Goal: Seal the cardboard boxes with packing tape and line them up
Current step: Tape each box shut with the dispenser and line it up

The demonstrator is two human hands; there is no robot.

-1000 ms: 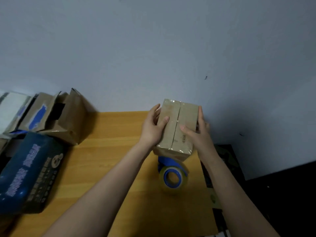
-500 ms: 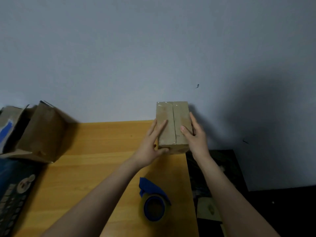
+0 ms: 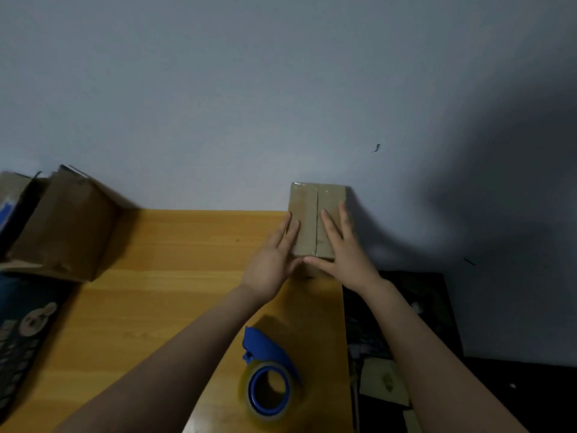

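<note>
Box [image 3: 307,214] lies lengthwise away from me at tabletop's [image 3: 156,276] far-right corner; my left hand [image 3: 274,254] and right hand [image 3: 343,254] flank it, fingers straight.

no legible text, labels, numbers

Only one view is given, taken from a camera worn on the head. The wooden table [image 3: 162,307] is looked down on from close by. The wall [image 3: 249,89] behind it is faced straight on and fills the top half.
</note>
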